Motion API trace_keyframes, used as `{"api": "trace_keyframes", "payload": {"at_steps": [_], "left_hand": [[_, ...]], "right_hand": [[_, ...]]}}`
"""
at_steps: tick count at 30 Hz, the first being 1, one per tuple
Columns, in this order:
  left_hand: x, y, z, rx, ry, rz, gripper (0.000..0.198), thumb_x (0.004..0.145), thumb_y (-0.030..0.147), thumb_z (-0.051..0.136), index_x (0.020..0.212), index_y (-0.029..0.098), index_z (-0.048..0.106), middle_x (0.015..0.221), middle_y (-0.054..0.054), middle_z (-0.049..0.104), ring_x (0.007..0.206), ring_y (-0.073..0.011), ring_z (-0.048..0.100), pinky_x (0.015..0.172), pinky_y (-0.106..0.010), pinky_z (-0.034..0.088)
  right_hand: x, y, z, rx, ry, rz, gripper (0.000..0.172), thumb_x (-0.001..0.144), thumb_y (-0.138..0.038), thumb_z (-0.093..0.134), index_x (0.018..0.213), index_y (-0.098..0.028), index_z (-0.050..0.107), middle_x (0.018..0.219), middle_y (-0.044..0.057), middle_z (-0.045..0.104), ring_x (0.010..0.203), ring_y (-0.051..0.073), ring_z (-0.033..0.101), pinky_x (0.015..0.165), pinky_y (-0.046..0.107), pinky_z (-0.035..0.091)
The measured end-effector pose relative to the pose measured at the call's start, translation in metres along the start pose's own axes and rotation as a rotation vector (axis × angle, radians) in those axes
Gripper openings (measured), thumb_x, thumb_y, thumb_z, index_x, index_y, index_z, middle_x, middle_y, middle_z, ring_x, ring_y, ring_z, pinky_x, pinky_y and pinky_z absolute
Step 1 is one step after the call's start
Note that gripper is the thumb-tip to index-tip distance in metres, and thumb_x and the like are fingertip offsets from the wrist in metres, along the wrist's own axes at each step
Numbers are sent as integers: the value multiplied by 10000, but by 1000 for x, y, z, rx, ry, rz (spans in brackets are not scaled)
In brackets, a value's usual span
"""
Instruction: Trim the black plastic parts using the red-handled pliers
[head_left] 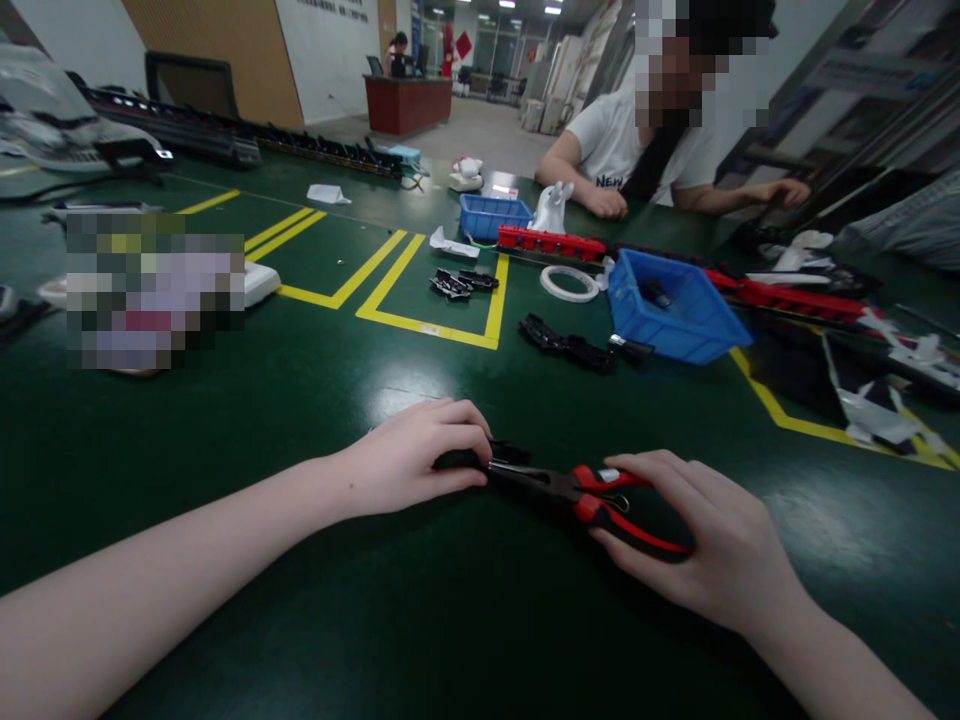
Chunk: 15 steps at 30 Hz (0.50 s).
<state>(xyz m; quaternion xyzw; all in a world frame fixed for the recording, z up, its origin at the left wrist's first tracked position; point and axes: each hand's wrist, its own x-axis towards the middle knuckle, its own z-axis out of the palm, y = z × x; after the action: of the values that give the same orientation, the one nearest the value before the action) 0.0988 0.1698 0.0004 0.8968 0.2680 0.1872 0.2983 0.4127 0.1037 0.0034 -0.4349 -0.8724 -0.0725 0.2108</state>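
My left hand (416, 455) rests on the green table (450, 620), fingers curled over a small black plastic part (480, 458). My right hand (705, 540) grips the red and black handles of a pair of pliers (585, 490). The pliers' dark jaws point left and meet the black part under my left fingers. Both hands sit near the table's front, close together.
A blue bin (679, 310) and a smaller blue tray (491, 215) stand farther back, with black parts (570, 345), more black clips (461, 283), a white tape ring (570, 283) and red strips (551, 242). A person in a white shirt (622, 140) works at the far side. Yellow lines mark the table.
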Motion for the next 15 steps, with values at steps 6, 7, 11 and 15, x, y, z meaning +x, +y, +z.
{"api": "trace_keyframes", "payload": {"at_steps": [6,7,11,15], "left_hand": [[0,0,0,-15,-1,-10,109,920,245,623,1017,197,635,1181,-53,595,1080,-206,581,920,-372,500],[0,0,0,-16,-1,-10,106,919,243,624,1013,195,635,1180,-53,597,1080,-206,582,921,-371,500],[1,1,-1,-16,1,-20,103,913,234,630,1006,191,639,1174,-54,603,1079,-208,584,915,-369,502],[1,2,-1,-14,2,-27,114,907,246,640,1005,188,640,1170,-53,602,1075,-205,582,916,-369,502]], "right_hand": [[1,-5,3,45,-6,40,443,816,-402,664,1201,-205,571,1040,99,701,848,238,687,700,366,551],[1,-5,3,49,-6,44,444,815,-403,664,1202,-207,572,1039,97,703,845,238,688,699,367,552],[1,-6,4,40,-2,42,442,823,-411,657,1204,-206,567,1045,96,699,844,236,685,702,368,552],[2,-7,4,13,3,26,436,836,-417,641,1203,-197,556,1045,105,692,851,240,681,704,369,543]]}}
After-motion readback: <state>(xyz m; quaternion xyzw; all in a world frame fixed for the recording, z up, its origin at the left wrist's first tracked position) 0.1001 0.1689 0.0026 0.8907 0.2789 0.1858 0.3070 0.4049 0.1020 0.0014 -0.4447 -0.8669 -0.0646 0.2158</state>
